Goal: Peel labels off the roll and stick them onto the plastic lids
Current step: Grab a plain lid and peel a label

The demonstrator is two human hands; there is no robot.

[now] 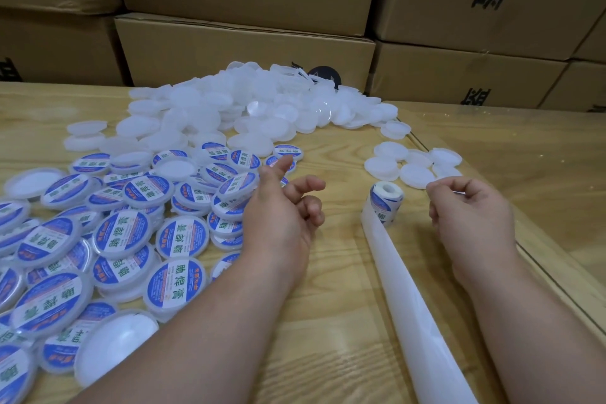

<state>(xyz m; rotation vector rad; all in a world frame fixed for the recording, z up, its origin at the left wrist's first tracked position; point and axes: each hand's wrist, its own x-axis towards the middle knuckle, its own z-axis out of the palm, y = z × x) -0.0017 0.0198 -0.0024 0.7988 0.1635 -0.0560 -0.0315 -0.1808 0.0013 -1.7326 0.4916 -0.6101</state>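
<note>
A small label roll (386, 203) stands on the wooden table, its bare white backing strip (406, 298) trailing toward me. My left hand (283, 207) hovers left of the roll beside the labelled lids (131, 239), fingers loosely curled and holding nothing. My right hand (472, 210) is right of the roll, fingers curled with thumb and fingertips together; whether they pinch anything I cannot tell. A few plain white lids (414, 166) lie just beyond the roll. A big heap of plain lids (249, 108) sits further back.
Stacked cardboard boxes (249, 46) wall off the far side of the table (331, 289). A seam in the table top (557, 275) runs diagonally past my right forearm. Labelled lids cover the whole left part of the table.
</note>
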